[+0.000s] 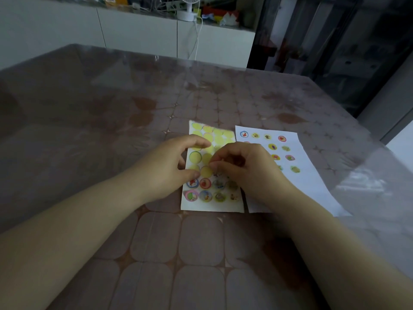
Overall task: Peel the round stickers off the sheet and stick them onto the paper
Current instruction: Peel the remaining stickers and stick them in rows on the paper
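The sticker sheet (210,204) lies on the table before me. Its upper rows are bare yellow circles, and two rows of round picture stickers (205,183) fill its near end. My left hand (169,166) rests on the sheet's left side, thumb and fingers spread and pressing it down. My right hand (243,168) hovers over the sheet's right half with fingertips pinched together; whether a sticker is between them I cannot tell. The white paper (312,186) lies just right of the sheet, with several round stickers (282,138) stuck on it, partly hidden by my right hand.
The table (111,130) has a brown patterned cloth under clear plastic, with its right edge near the paper. White cabinets (138,34) stand beyond the far edge, topped by a small fan (188,8) and clutter. A dark doorway is at the right.
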Action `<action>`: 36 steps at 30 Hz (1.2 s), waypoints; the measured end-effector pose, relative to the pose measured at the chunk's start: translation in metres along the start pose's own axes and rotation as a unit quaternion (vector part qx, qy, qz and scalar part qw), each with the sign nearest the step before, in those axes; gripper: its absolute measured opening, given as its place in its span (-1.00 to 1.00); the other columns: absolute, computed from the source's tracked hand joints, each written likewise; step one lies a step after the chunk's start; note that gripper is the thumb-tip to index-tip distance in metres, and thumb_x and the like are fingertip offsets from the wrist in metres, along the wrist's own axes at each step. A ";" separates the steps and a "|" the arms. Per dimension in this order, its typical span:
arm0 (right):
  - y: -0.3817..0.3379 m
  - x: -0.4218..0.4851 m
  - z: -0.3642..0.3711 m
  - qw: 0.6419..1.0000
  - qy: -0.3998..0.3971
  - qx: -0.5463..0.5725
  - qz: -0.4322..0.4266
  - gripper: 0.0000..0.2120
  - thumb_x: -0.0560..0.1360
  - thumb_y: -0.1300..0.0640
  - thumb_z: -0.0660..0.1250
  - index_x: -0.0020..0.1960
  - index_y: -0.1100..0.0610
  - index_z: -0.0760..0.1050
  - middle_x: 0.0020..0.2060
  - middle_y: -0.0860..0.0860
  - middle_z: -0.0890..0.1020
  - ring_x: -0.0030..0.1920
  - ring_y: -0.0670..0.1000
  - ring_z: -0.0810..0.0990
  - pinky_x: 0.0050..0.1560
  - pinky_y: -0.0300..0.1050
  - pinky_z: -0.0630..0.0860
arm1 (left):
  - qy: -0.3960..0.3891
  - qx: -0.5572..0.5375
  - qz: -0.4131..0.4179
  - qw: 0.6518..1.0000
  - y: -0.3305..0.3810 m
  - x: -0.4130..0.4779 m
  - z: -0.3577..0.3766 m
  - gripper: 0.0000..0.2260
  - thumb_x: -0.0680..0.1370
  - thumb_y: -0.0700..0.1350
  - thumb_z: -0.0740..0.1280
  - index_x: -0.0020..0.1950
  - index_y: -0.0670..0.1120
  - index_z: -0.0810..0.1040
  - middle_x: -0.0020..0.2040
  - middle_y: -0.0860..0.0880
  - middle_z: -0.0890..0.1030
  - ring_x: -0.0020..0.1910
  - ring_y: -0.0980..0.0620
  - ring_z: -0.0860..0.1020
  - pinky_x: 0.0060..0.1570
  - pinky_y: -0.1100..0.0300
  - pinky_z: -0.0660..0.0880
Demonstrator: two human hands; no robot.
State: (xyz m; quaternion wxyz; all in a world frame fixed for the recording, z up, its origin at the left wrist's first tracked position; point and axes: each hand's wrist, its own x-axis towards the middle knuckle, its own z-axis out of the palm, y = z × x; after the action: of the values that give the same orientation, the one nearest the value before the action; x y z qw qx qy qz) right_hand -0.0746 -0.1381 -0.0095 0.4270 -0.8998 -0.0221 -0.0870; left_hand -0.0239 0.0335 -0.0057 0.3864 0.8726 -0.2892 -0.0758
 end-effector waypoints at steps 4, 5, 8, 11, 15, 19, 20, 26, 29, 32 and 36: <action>0.000 0.000 -0.004 1.000 -0.029 0.009 0.003 -0.88 0.42 0.10 0.40 -0.26 -0.08 0.57 -0.49 -0.21 0.54 -0.43 -0.22 0.46 -0.37 -0.45 0.33 | -0.003 0.009 0.010 1.000 -0.002 0.002 0.001 -0.58 0.44 -0.17 0.41 0.18 0.24 0.46 -0.21 0.16 0.48 -0.32 0.13 0.45 -0.35 0.48 0.33; -0.001 0.000 -0.004 0.999 -0.036 -0.010 -0.003 -0.89 0.43 0.09 0.39 -0.25 -0.09 0.57 -0.47 -0.20 0.56 -0.41 -0.21 0.48 -0.35 -0.43 0.35 | -0.004 0.011 0.013 1.000 -0.003 0.002 0.001 -0.58 0.44 -0.17 0.41 0.20 0.22 0.47 -0.11 0.17 0.49 -0.25 0.10 0.49 -0.29 0.47 0.35; -0.002 -0.002 0.001 0.994 -0.040 -0.098 -0.030 -0.95 0.44 0.06 0.37 -0.16 -0.09 0.60 -0.37 -0.14 0.61 -0.33 -0.15 0.54 -0.23 -0.19 0.50 | -0.007 -0.004 0.015 1.000 -0.004 0.004 0.003 -0.53 0.42 -0.24 0.40 0.25 0.14 0.48 0.01 0.18 0.46 -0.13 0.03 0.53 -0.06 0.23 0.48; -0.006 -0.004 0.007 0.980 -0.016 -0.176 -0.088 -0.88 0.45 0.01 0.32 -0.10 -0.04 0.63 -0.29 -0.06 0.68 -0.27 -0.03 0.60 -0.20 -0.03 0.53 | -0.004 -0.003 0.017 1.000 -0.005 0.005 0.005 -0.48 0.40 -0.34 0.34 0.28 0.10 0.48 0.00 0.20 0.44 -0.10 0.02 0.53 0.00 0.10 0.51; -0.009 -0.004 0.008 0.970 0.024 -0.205 -0.126 -0.82 0.44 -0.03 0.26 -0.12 -0.02 0.61 -0.38 -0.03 0.66 -0.34 0.03 0.60 -0.29 -0.02 0.54 | -0.008 -0.032 0.009 0.999 -0.009 0.008 0.004 -0.46 0.39 -0.38 0.32 0.29 0.06 0.48 0.16 0.11 0.47 0.03 0.04 0.55 0.10 0.05 0.51; -0.006 -0.004 0.005 0.992 -0.015 -0.114 -0.052 -0.94 0.48 0.07 0.33 -0.13 -0.02 0.58 -0.42 -0.11 0.61 -0.32 -0.11 0.59 -0.18 -0.11 0.53 | -0.017 -0.063 0.003 0.998 -0.009 0.005 0.004 -0.47 0.42 -0.35 0.36 0.31 0.06 0.46 0.12 0.07 0.51 0.02 0.16 0.55 0.06 0.25 0.50; -0.005 -0.004 0.004 0.995 -0.023 -0.091 -0.043 -0.94 0.47 0.09 0.35 -0.14 -0.01 0.59 -0.41 -0.12 0.61 -0.31 -0.13 0.58 -0.19 -0.18 0.53 | -0.018 -0.047 0.004 0.999 -0.009 0.005 0.003 -0.46 0.42 -0.32 0.37 0.33 0.09 0.43 -0.03 0.09 0.50 -0.13 0.28 0.54 -0.10 0.43 0.44; -0.006 -0.005 0.000 0.999 -0.037 -0.007 0.007 -0.92 0.38 0.17 0.44 -0.22 0.00 0.63 -0.31 -0.06 0.67 -0.29 -0.14 0.61 -0.22 -0.28 0.54 | -0.007 -0.006 -0.013 1.000 -0.005 0.004 0.000 -0.23 0.45 -0.12 0.40 0.50 0.15 0.00 0.16 0.08 0.46 -0.13 0.20 0.49 -0.15 0.48 0.35; -0.006 -0.005 0.003 1.000 -0.026 -0.017 0.004 -0.83 0.36 0.21 0.45 -0.29 -0.06 0.59 -0.36 -0.11 0.65 -0.32 -0.18 0.60 -0.23 -0.29 0.54 | 0.014 0.078 -0.002 0.997 -0.003 0.001 -0.003 -0.11 0.47 -0.04 0.37 0.48 0.17 -0.27 0.53 0.04 -0.04 0.50 -0.02 0.03 0.45 -0.02 0.10; -0.009 -0.005 0.006 0.999 -0.019 -0.030 -0.009 -0.77 0.35 0.24 0.44 -0.22 -0.08 0.51 -0.36 -0.10 0.61 -0.36 -0.18 0.53 -0.28 -0.32 0.48 | -0.053 0.232 0.058 0.969 -0.001 0.000 -0.002 -0.39 0.54 -0.10 0.23 0.49 0.19 -0.01 0.53 0.20 -0.11 0.50 0.11 -0.24 0.44 -0.11 -0.30; -0.013 -0.005 -0.007 0.998 0.003 -0.059 -0.009 -0.70 0.37 0.22 0.43 -0.02 -0.11 0.49 -0.34 -0.14 0.63 -0.34 -0.21 0.53 -0.25 -0.37 0.47 | -0.119 0.270 0.045 0.954 -0.003 0.001 0.003 -0.58 0.60 -0.09 0.08 0.42 0.23 0.19 0.48 0.30 0.09 0.50 0.17 -0.22 0.39 -0.16 -0.39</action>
State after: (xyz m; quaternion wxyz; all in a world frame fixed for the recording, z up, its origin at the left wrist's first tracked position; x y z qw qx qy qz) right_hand -0.0821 -0.1356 0.0040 0.3728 -0.9227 -0.0241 -0.0949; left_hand -0.0225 0.0327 -0.0095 0.1020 0.9151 -0.3817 -0.0805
